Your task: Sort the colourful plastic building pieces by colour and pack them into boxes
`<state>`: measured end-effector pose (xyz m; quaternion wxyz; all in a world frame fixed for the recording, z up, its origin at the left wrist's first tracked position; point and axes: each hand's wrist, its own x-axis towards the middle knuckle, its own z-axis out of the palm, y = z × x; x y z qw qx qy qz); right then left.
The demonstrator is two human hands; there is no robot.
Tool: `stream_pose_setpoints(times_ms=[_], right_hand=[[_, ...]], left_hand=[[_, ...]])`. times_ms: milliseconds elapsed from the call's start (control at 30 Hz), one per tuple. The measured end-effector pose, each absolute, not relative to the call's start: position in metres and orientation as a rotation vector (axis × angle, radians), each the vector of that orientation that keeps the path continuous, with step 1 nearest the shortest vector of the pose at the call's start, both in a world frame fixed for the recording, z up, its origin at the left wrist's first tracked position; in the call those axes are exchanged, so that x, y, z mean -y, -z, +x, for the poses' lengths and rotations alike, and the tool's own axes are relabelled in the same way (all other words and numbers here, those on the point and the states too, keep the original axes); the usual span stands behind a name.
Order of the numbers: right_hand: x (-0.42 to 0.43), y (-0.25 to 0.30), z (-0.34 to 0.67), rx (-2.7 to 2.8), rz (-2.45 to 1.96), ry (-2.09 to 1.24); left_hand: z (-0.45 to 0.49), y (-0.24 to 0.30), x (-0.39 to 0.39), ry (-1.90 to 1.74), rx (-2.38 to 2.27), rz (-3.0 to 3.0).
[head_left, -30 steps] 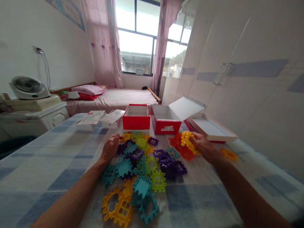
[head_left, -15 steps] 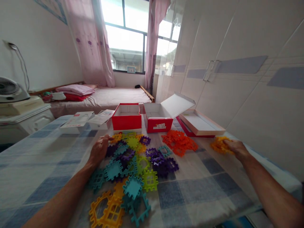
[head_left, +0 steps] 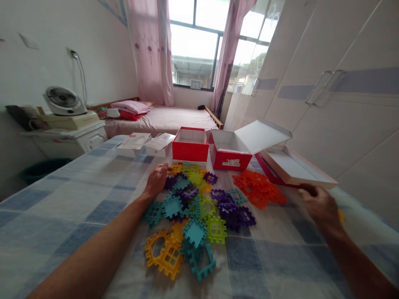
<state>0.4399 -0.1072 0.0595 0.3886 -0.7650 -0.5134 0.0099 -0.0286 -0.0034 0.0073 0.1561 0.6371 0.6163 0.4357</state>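
A heap of plastic interlocking square pieces point(head_left: 199, 207) in teal, purple, green and yellow lies mid-table. My left hand point(head_left: 157, 179) rests open on the heap's far left edge, fingertips at a yellow piece point(head_left: 175, 168). To the right lies a separate group of orange pieces point(head_left: 258, 189). My right hand point(head_left: 319, 205) hovers low over the cloth right of the orange group, fingers loosely curled, nothing visible in it. A few yellow pieces point(head_left: 342, 216) peek out just behind it.
Two open red boxes point(head_left: 190, 150) point(head_left: 230, 160) stand behind the heap, with a flat box lid point(head_left: 293, 168) at the right and white booklets point(head_left: 134, 141) at the left. The checked tablecloth point(head_left: 77, 199) covers the table. A fan point(head_left: 64, 99), a bed point(head_left: 162, 118) and a white wardrobe point(head_left: 343, 116) surround it.
My right hand carried yellow pieces from beside the orange group to the table's far right, left them there and is drawing back. My left hand stayed on the heap.
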Motion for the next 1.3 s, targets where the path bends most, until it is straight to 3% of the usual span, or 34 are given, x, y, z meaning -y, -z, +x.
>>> stream_pose_setpoints(times_ms=[167,433,767,1300], right_hand=[[0.093,-0.069,0.311,1.894,-1.613,-0.438],[0.064,-0.062,0.208,2.275,-1.934,-0.096],[0.048,-0.060,0.214,2.222,-1.811,-0.380],[0.000,-0.059,0.255,2.091,-1.687,-0.574]], left_hand=[[-0.028,-0.008,0.004,-1.253,-1.745,1.809],[-0.029,-0.008,0.005,-1.256,-1.745,1.844],[-0.028,-0.005,0.003,-1.270,-1.751,1.839],[-0.026,-0.006,0.003,-1.281,-1.749,1.846]])
